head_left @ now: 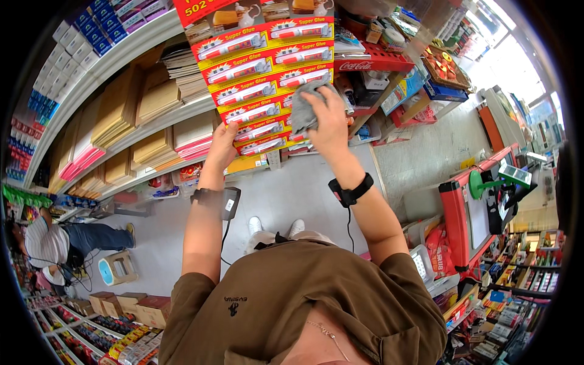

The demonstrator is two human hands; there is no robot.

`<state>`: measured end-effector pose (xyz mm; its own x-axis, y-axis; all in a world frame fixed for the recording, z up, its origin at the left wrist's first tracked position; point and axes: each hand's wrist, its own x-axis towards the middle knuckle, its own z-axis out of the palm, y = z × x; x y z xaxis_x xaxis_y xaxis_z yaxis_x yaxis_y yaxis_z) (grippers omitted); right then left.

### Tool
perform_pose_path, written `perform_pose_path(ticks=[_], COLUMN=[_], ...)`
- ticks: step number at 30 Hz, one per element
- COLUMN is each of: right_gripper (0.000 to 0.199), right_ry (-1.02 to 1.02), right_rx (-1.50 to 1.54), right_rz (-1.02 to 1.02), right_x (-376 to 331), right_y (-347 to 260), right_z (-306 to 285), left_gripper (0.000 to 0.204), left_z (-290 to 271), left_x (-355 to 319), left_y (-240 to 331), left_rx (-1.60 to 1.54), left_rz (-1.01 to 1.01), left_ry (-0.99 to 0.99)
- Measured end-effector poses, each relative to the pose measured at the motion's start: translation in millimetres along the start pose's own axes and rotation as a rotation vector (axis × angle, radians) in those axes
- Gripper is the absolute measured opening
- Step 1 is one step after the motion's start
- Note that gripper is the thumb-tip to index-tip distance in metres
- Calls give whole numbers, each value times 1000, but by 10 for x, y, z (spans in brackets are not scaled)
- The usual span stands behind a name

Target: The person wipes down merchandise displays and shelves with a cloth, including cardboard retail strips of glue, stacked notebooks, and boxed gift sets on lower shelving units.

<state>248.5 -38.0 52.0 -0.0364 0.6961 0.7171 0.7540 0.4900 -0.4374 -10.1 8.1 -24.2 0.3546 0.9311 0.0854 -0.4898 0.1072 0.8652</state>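
In front of me hangs a tall red and yellow card of glue tubes (243, 67), its packs set in two columns. My left hand (224, 141) grips the card's lower left edge, thumb on the front face. A crumpled grey cloth (302, 109) is under my right hand (328, 115), whose fingers press it against the card's right side. The cloth covers part of the right column of glue packs. Each of my wrists wears a dark strapped device with a cable.
Shelves of envelopes and paper stacks (118, 109) run along the left. A red drinks rack (377, 58) stands just right of the card. At far left another person (61, 243) is near a small stool (117, 268). A red-edged counter (462, 225) is on the right.
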Motion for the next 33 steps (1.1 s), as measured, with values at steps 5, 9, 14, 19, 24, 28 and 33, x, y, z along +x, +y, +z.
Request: perform_pose_path(ticks=[5, 9, 14, 19, 24, 28, 33], right_gripper=[54, 58, 56, 55, 52, 37, 34], right_ry=[-184, -350, -240, 36, 6, -227, -192], right_rx=[42, 82, -8, -33, 42, 78, -13], right_rz=[-199, -454, -382, 22, -90, -398, -324], right_x=[12, 25, 73, 3, -219, -365, -345], right_y=[-377, -597, -356, 365, 55, -383, -325], right_z=[215, 350, 124, -194, -91, 252, 216], left_gripper=[40, 40, 40, 41, 39, 37, 38], left_z=[228, 266, 231, 277, 319, 285, 230], left_x=[-19, 48, -110, -82, -39, -52, -69], left_y=[7, 12, -40, -2, -52, -107, -141], left_rx=[177, 158, 126, 99, 25, -45, -82], left_rz=[-21, -56, -83, -45, -56, -115, -116], left_ry=[-2, 60, 91, 149, 135, 121, 104])
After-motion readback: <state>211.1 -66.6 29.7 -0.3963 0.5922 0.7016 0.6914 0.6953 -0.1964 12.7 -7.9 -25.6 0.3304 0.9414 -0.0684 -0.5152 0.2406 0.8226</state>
